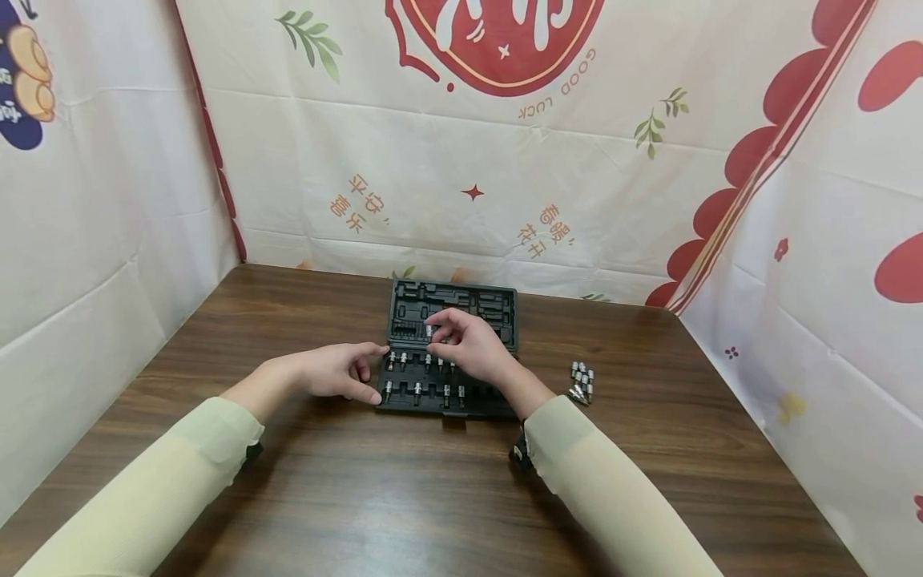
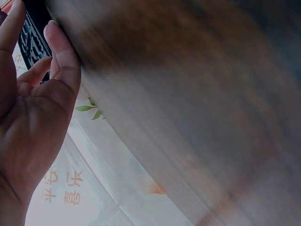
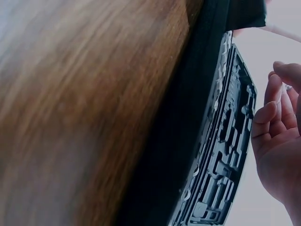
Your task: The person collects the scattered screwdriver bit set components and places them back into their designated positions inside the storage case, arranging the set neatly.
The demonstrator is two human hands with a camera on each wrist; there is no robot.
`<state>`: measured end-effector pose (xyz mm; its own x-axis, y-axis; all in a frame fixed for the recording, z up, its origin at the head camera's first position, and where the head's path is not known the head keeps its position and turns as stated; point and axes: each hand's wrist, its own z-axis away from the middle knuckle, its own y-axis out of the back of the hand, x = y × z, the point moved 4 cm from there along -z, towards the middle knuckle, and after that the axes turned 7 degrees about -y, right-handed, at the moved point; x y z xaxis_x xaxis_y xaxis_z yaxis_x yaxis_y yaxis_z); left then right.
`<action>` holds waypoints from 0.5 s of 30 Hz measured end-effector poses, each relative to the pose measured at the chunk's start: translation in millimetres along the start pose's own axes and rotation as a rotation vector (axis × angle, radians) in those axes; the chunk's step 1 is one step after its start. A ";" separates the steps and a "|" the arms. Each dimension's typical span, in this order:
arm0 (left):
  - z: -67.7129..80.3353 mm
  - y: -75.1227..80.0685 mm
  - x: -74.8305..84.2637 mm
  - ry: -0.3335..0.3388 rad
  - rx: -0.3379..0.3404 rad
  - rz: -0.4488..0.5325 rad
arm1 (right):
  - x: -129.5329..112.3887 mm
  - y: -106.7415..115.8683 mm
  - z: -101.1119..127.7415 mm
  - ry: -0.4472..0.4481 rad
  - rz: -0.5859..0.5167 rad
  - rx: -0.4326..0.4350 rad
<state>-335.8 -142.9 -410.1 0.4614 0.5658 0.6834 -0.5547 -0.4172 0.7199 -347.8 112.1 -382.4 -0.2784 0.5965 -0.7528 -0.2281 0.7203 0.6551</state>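
The right hand (image 1: 469, 344), near the centre of the frame in the head view, pinches a small chrome bit socket (image 1: 429, 331) at its fingertips, above the unfolded black socket case (image 1: 414, 412). With so little metal in the grip, the piece could slip or twist and drop into a wrong recess; a low wrist might also knock the sockets seated in the lower tray. The left hand (image 1: 339, 371) grasps nothing, its fingers relaxed, with index and thumb at the case's left edge; should that light contact lift, a push from the right could probably skid the case across the counter (image 1: 404, 497). The loose pile of bit sockets (image 1: 581, 383), right of centre, might scatter if the right sleeve (image 1: 591, 457) swept it. Only the head view shows that pile and both seated rows; the right wrist view reduces them to glints along the tray's rim, yet reveals the palm side and bent fingers of the right hand. The left wrist view shows the left palm and thumb beside the case's dark edge, with no socket discernible.
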 end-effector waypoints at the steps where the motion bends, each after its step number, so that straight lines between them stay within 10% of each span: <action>1: -0.1 0.0 0.0 0.000 -0.001 -0.001 | -0.4 -1.0 -0.3 -0.003 0.004 -0.002; 15: 0.6 0.7 0.5 -0.012 -0.006 -0.006 | -2.7 -18.7 -10.4 -0.128 0.105 -0.086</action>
<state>-335.5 -143.3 -409.1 0.4731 0.5591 0.6808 -0.5561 -0.4099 0.7230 -352.5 93.4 -392.0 -0.1856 0.7109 -0.6784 -0.2846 0.6219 0.7296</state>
